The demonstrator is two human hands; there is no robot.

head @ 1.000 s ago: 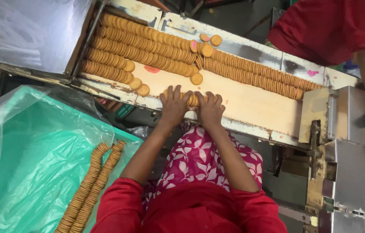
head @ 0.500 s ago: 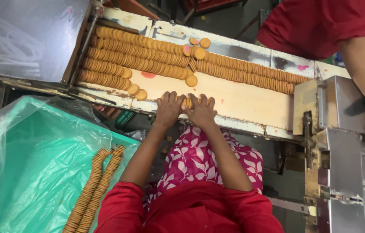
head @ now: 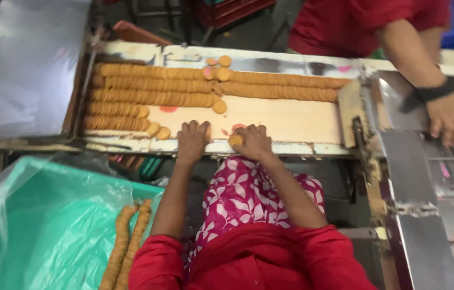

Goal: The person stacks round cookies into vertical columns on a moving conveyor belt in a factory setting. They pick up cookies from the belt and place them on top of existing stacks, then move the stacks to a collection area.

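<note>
A biscuit factory packing line, seen from above. Long rows of round golden biscuits (head: 151, 98) lie edge to edge along the far side of a pale conveyor belt (head: 286, 118). At the belt's right end stands a steel feed machine (head: 425, 177). Below its left end, a bin lined with green plastic (head: 39, 225) holds two stacked biscuit rows (head: 127, 241).
</note>
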